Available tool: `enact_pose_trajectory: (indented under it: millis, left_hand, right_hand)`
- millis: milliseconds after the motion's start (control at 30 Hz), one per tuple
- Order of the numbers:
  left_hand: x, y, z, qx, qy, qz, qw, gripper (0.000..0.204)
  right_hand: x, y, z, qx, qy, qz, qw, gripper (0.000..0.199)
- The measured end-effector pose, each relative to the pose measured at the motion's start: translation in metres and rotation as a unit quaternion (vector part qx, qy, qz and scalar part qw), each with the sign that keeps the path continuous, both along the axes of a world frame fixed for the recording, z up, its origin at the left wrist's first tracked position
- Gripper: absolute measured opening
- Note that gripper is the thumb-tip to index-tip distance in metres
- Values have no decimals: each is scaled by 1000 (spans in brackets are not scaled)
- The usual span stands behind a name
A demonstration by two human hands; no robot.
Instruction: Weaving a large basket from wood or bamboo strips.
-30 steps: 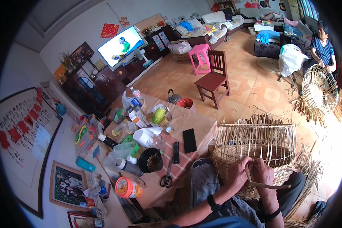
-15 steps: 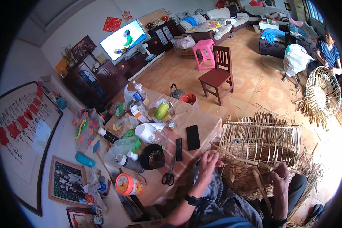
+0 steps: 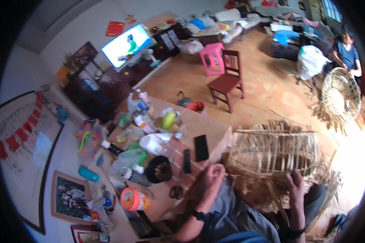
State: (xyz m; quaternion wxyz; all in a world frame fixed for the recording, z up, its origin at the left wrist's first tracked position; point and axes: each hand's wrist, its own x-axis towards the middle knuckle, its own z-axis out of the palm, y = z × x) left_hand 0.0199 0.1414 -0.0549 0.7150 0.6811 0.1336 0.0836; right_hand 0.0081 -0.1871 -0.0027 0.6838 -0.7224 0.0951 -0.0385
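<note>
A half-woven basket (image 3: 247, 188) lies across my lap, with braided plant strips on its near side and bare upright ribs beyond. My left hand (image 3: 215, 176) is just left of the basket, fingers curled together; anything between them is too blurred to tell. Near the right end of the woven side is my right hand (image 3: 295, 182), also closed, its fingertips at the basket's edge. What it pinches cannot be made out. A loose flat strip (image 3: 275, 196) hangs down between the hands, in front of the weave.
At left, a cluttered table (image 3: 215, 133) holds a black phone (image 3: 200, 148), a remote control (image 3: 186, 161), scissors (image 3: 176, 192), a dark pot (image 3: 159, 169) and an orange-lidded tub (image 3: 130, 199). Beyond stands a wooden chair (image 3: 225, 83). Another person (image 3: 346, 54) sits far right with a ribbed basket (image 3: 340, 95).
My left hand has drawn left, off the basket's edge. My right hand has shifted slightly up and left. The whole view has moved a little and is blurred.
</note>
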Motion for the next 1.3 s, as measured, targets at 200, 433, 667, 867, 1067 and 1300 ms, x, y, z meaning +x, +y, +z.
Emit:
enact_pose_trajectory:
  millis: [200,433,667,867,1067,1300]
  left_hand:
    - [17,-3,6,-16,-69,50,996,12]
    - [5,-43,59,228,-115,-50,966,13]
    - [2,-109,64,411,-191,-232,861,21]
    - [4,-127,56,445,-133,-237,853,23]
    - [12,-128,26,313,-98,-205,922,22]
    - [19,-122,-2,300,-110,-140,937,29]
  right_hand:
    - [1,1,-3,-432,-76,152,886,26]
    - [-6,-37,-4,279,44,-49,958,27]
    - [-41,-42,-1,-294,48,157,941,32]
    - [-29,-70,-35,477,-10,-155,865,24]
    - [-64,-152,-71,488,-114,-155,851,26]
    - [-170,-332,-140,151,-40,-403,902,30]
